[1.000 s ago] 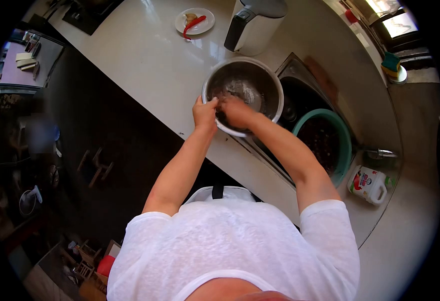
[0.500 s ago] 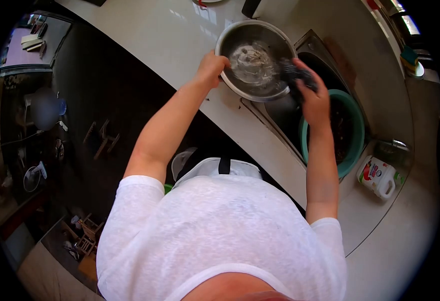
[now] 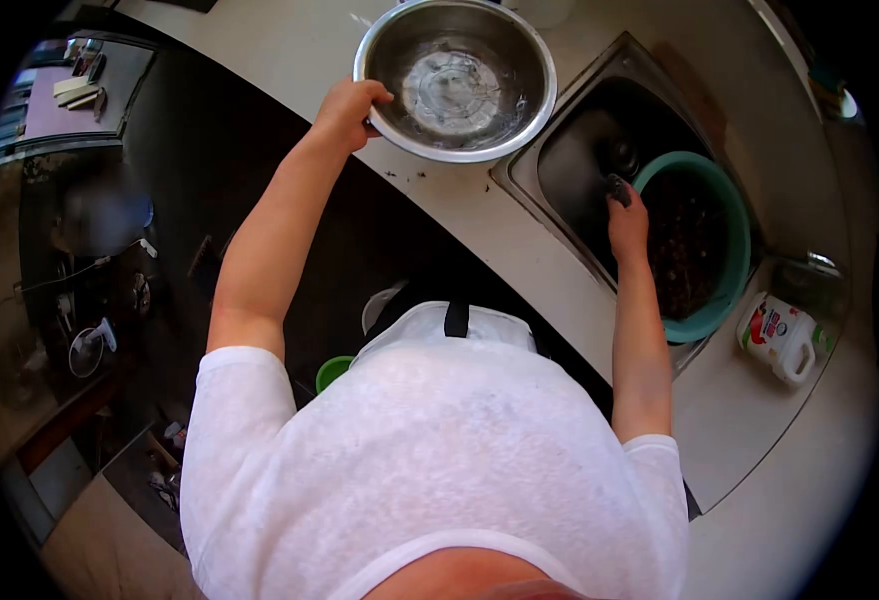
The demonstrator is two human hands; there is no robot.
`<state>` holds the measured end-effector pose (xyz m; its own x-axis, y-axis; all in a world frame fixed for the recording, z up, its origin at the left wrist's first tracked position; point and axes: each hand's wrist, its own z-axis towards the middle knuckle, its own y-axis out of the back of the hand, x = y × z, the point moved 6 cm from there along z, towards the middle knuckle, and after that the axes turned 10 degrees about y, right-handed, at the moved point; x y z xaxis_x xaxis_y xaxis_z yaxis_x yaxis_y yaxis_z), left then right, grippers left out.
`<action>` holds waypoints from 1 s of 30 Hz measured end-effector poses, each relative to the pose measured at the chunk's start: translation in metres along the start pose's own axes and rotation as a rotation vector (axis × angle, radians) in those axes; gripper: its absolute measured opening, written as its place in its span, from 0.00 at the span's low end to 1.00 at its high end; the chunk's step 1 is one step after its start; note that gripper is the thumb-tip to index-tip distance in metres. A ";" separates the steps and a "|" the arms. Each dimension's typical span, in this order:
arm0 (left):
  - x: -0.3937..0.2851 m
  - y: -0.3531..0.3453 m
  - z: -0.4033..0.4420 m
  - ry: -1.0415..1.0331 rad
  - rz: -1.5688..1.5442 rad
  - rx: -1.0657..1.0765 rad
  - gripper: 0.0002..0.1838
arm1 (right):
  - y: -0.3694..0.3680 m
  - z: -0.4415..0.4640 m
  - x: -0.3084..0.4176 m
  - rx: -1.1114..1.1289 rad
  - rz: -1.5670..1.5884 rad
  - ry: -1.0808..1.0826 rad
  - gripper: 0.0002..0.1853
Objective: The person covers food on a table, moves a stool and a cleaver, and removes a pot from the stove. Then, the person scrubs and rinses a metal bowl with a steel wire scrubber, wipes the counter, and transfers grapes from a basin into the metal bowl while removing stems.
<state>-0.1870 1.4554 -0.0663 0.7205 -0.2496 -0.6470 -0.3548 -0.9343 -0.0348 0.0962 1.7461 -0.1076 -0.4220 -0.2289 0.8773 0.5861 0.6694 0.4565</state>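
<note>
My left hand [image 3: 344, 115] grips the left rim of a stainless steel basin [image 3: 454, 155], thumb over the edge. The basin is over the counter left of the sink; its inside looks wet, with dark specks. Over the sink [image 3: 574, 160], my right hand [image 3: 629, 225] is closed on a dark grey crumpled wad [image 3: 617, 190], whose kind I cannot make out. Just right of that hand stands a teal plastic tub [image 3: 737, 235] holding a dark, reddish-brown mass of small pieces.
A white jug with a handle [image 3: 779, 335] stands on the counter at the right. Dark bits [image 3: 409, 178] lie on the counter [image 3: 499, 225] below the basin. A green bucket [image 3: 333, 372] is on the floor to my left. A fan [image 3: 87, 350] stands farther left.
The basin has moved left and up in view with my left hand. My right hand, with the dark wad, has come away from the basin's right rim and down over the sink.
</note>
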 end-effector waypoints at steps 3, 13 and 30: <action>-0.004 0.022 -0.012 0.020 -0.080 -0.055 0.15 | 0.007 -0.004 0.051 -0.133 0.154 0.299 0.17; -0.012 0.073 -0.016 -0.019 -0.179 -0.120 0.10 | -0.045 -0.023 0.063 -0.023 -0.296 0.671 0.21; -0.004 0.145 -0.018 -0.011 -0.462 -0.121 0.12 | -0.138 -0.045 0.054 0.438 -0.497 1.061 0.21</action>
<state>-0.2306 1.3163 -0.0550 0.7801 0.2014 -0.5924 0.0739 -0.9698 -0.2323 0.0241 1.6097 -0.1163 0.3526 -0.8440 0.4042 0.1584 0.4795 0.8631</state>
